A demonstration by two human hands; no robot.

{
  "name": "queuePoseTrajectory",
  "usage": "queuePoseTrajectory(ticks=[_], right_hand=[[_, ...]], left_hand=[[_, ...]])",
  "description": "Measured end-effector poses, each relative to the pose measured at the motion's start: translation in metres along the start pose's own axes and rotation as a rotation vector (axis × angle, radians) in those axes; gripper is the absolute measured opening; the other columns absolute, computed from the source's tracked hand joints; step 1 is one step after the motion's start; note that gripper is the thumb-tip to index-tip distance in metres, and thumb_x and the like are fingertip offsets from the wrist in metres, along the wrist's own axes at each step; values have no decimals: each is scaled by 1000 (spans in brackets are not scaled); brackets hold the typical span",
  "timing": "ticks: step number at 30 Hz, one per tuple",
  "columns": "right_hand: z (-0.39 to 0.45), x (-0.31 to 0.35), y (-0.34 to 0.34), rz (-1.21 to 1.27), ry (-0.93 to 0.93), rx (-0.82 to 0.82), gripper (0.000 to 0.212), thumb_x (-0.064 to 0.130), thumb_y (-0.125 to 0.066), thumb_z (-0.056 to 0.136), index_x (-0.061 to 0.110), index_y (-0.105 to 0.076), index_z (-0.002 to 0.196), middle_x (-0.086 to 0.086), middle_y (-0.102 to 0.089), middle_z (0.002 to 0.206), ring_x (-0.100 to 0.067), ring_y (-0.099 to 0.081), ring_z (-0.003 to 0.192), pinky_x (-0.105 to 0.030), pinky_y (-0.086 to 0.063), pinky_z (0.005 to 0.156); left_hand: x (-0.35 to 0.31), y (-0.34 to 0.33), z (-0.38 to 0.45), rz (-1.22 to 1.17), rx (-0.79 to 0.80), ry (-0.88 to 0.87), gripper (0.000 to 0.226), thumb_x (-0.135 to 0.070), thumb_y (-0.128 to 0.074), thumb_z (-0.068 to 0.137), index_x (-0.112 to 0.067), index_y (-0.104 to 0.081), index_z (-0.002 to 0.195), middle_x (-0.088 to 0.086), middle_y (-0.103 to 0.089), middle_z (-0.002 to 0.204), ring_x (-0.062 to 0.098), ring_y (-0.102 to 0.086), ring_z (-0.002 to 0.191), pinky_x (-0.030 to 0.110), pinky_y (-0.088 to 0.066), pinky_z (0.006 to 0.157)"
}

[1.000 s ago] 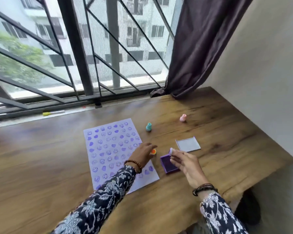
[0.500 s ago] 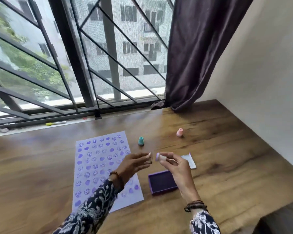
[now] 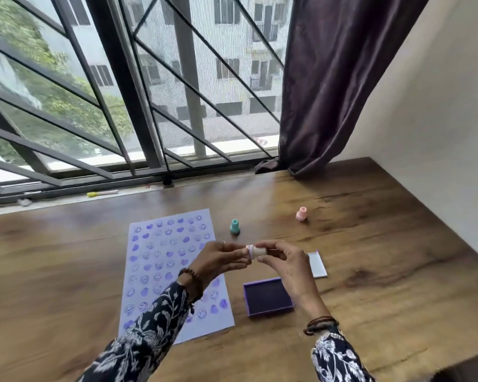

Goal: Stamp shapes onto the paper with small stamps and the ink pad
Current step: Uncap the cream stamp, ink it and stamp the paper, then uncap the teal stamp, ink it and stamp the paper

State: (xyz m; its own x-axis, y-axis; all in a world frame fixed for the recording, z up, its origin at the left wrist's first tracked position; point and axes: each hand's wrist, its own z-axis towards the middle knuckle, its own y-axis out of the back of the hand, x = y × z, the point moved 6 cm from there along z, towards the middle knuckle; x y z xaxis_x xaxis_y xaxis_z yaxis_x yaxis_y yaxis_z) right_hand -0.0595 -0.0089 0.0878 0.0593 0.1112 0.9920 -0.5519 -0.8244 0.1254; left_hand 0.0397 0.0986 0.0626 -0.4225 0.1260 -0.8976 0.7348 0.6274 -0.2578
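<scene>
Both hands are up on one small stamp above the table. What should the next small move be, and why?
Probably lower the stamp onto the open ink pad. Both the left hand and the right hand hold it in the air, with the pad uncovered just below the right hand. The paper looks nearly filled with prints, so little room remains.

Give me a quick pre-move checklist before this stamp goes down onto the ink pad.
1. Stamp held: ok, pinched between left hand and right hand, lifted off the table.
2. Ink pad open and unobstructed: ok; lid lies apart behind it.
3. Stamp face pointing down: not ok, it lies sideways.
4. Free space on paper: cannot tell, the left arm covers the near part.
5. Teal stamp and pink stamp clear of the pad: ok.
</scene>
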Motion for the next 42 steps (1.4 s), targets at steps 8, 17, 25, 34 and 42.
queuePoseTrajectory(ticks=[8,17,25,34,42], right_hand=[[14,-17,11,196,-109,72,29,-3,-65,76,21,-68,93,-2,-71,90,-7,-65,85,-18,-53,80],[38,-61,21,272,-219,-124,18,-1,-64,78,8,-70,93,-10,-70,88,-8,-64,78,-14,-52,68],[118,-72,40,-172,-136,-187,15,12,-69,77,7,-71,91,-6,-72,88,1,-63,75,-1,-42,67],[119,-87,38,-265,-116,-277,14,6,-69,74,10,-70,88,-8,-73,88,-15,-66,79,-11,-48,73],[88,-86,-15,-385,-182,-221,11,7,-67,76,11,-70,86,-6,-73,89,-18,-67,80,-27,-49,76]], left_hand=[[16,-11,13,-82,25,-8,15,-4,-61,79,1,-66,93,5,-74,79,12,-69,81,15,-56,74],[28,-21,55,45,-164,-126,17,-4,-67,77,-10,-62,92,6,-69,83,10,-66,77,16,-55,72],[-3,-32,116,776,-411,-248,16,-31,-52,87,-17,-55,93,7,-67,78,21,-63,70,26,-44,60],[-1,-30,113,876,-444,-272,16,-22,-53,87,-10,-58,95,13,-69,90,24,-62,86,28,-44,73],[26,46,61,656,-739,-112,8,-20,-59,82,-15,-63,76,13,-70,73,29,-66,70,41,-54,71]])
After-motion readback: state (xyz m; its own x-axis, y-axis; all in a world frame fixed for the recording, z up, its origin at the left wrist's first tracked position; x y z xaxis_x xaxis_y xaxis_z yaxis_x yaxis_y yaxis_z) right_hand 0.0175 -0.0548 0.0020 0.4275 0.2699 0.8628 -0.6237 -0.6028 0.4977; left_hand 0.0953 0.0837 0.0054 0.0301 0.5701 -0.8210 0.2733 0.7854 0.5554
